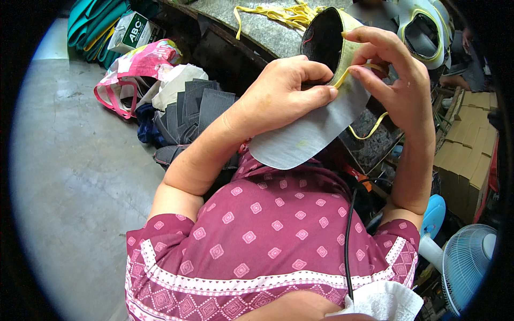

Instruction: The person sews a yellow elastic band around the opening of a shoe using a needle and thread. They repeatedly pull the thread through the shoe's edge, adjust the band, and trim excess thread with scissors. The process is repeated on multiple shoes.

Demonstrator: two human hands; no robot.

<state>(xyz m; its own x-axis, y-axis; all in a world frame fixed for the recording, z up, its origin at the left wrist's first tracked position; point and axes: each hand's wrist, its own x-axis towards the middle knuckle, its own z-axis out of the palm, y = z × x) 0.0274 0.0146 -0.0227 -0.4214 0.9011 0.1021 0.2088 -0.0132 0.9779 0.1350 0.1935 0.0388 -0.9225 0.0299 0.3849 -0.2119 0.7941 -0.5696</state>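
A grey fabric piece with a rounded end, which looks like a shoe upper, is held up in front of my chest. Its far part curls round into a black-lined opening. A narrow yellow strip runs along its edge, and a loose length of it hangs below my right hand. My left hand is closed, thumb and forefinger pinching the edge where the strip lies. My right hand has its thumb and bent fingers closed on the strip, with the forefinger reaching to the piece's far rim.
More yellow strips lie on the worn worktable. Another grey upper with yellow edging is at the far right. Dark cut pieces, a pink bag and a box sit left. Cardboard and a fan stand right.
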